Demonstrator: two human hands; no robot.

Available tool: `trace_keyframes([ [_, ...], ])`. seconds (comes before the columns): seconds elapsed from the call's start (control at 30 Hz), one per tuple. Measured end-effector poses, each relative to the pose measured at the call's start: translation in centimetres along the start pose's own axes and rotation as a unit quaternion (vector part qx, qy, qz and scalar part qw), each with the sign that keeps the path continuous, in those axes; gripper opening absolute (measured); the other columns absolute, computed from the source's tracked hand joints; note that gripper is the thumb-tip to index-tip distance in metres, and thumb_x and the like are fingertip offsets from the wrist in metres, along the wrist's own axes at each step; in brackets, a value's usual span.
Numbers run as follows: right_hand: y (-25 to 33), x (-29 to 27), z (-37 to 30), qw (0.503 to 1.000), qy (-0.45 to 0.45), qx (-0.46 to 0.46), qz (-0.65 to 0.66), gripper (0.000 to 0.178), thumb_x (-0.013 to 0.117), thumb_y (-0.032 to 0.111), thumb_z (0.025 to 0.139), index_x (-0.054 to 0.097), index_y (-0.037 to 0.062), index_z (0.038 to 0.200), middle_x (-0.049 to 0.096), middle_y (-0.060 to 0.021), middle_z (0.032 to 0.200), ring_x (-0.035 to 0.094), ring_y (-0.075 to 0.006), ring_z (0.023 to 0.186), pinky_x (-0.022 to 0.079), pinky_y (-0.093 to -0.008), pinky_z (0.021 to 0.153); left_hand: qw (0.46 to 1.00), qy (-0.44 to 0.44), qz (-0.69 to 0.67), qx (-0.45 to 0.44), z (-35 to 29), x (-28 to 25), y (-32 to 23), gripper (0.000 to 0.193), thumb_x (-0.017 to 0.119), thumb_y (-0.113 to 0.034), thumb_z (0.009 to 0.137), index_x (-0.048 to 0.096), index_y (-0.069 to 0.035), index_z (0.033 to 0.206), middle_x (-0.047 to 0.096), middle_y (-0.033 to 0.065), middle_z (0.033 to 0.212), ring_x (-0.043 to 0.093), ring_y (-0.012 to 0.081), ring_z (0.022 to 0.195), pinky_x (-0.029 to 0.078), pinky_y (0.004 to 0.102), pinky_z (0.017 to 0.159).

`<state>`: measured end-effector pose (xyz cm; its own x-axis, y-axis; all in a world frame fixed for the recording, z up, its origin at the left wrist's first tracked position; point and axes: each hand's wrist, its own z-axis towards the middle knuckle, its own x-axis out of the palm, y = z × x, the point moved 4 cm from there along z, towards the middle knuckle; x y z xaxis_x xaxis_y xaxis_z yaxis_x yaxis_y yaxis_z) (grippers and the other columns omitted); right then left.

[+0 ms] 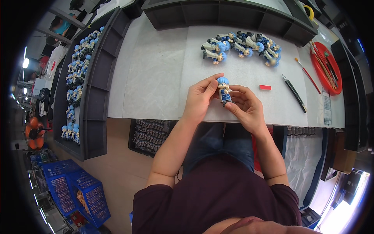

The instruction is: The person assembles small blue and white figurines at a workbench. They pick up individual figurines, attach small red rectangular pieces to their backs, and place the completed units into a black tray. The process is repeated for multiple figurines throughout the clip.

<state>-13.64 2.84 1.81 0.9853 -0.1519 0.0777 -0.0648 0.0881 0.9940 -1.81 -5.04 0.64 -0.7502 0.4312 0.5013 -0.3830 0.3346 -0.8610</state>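
Observation:
Between my two hands stands a small figurine (224, 92) with light blue hair and a blue and white outfit, upright above the table's near edge. The thumb and fingers of my left hand (201, 97) pinch it at the head. My right hand (247, 107) grips it low down, thumb by its base and fingers curled behind. Farther back on the white sheet lies a group of similar figurines (245, 50), most on their sides. To the right of my right hand rest a small red block (265, 87) and a black craft knife (294, 93).
A thin red paintbrush (307, 76) lies beyond the knife, beside a red oval tray (338, 82) of brushes. Black crates stand along the back (230, 18) and at the left (96, 101), the left one holding rows of figurines. Blue baskets (62, 167) sit on the floor.

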Motion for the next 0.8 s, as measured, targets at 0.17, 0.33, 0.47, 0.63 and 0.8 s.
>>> trace_keyframes([
  [0.17,-0.18,-0.09,-0.07,1.0,-0.001,-0.003,0.001,0.042,0.065,0.006,0.079,0.047,0.0003,0.117,0.057,-0.0138,0.1,0.057,-0.0171,0.095,0.048,-0.029,0.083,1.0,0.02,0.006,-0.011,0.02,-0.13,0.09,0.03,0.048,-0.018,0.092,0.054,0.001,0.116,0.061,0.0045,0.096,0.056,0.0098,0.085,0.045,0.0243,0.075],
  [0.33,-0.06,-0.07,-0.08,1.0,-0.003,-0.011,0.001,0.041,0.065,0.006,0.08,0.047,0.0001,0.117,0.057,-0.0132,0.1,0.057,-0.0167,0.095,0.048,-0.0288,0.083,0.999,0.032,0.014,-0.003,-0.06,-0.11,-0.03,0.03,0.049,-0.015,0.092,0.053,0.0,0.117,0.061,0.0053,0.098,0.056,0.0103,0.087,0.045,0.0247,0.076],
  [0.47,-0.01,-0.08,-0.11,1.0,-0.01,-0.019,0.014,0.04,0.064,0.007,0.081,0.047,-0.001,0.116,0.058,-0.0134,0.1,0.057,-0.0166,0.095,0.048,-0.0284,0.083,0.999,0.048,0.01,0.006,-0.25,0.11,-0.17,0.03,0.051,-0.011,0.09,0.052,0.0,0.118,0.061,0.0061,0.1,0.056,0.011,0.088,0.045,0.0252,0.077],
  [0.63,-0.47,-0.05,-0.15,0.998,-0.056,-0.043,0.001,0.032,0.062,0.008,0.083,0.051,-0.0029,0.11,0.06,-0.0124,0.099,0.058,-0.0155,0.093,0.049,-0.0265,0.08,0.997,0.057,0.041,0.015,-0.09,0.03,0.08,0.032,0.054,-0.007,0.087,0.051,0.001,0.118,0.061,0.0063,0.101,0.056,0.0114,0.089,0.046,0.0255,0.078],
  [0.8,-0.09,0.13,-0.46,0.985,-0.122,-0.09,-0.077,0.02,0.061,0.008,0.084,0.057,-0.0037,0.099,0.064,-0.0096,0.087,0.061,-0.0126,0.081,0.05,-0.0246,0.069,0.994,0.058,0.096,0.018,-0.44,0.66,-0.28,0.033,0.056,-0.005,0.086,0.052,0.001,0.118,0.061,0.0053,0.098,0.056,0.0107,0.089,0.046,0.0247,0.079],
])
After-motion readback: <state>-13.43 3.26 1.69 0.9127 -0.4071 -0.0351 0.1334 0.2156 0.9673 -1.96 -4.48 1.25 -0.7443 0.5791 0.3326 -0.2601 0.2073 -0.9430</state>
